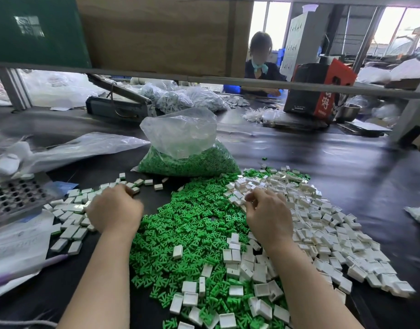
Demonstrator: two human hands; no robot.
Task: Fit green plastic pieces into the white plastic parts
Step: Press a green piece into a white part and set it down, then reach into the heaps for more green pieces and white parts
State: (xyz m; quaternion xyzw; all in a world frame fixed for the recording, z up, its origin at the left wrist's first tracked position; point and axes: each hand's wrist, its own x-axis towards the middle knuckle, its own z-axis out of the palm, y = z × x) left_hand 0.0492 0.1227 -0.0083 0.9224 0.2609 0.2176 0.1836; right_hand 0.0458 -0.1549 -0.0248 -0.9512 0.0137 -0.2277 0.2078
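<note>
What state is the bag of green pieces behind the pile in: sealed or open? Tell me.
Open. The clear plastic bag stands upright with its top loose and untied, its lower part filled with green pieces.

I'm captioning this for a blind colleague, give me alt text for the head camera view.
Two hands work over a dark table: the left hand on a group of white parts, the right hand picking at the white parts pile, with a green pieces heap between and a bag of green pieces behind.

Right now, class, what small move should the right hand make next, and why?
Probably pinch one white part from the pile: the right hand hovers there with curled fingers, apparently holding nothing. The green pieces lie just beside it for fitting.
</note>
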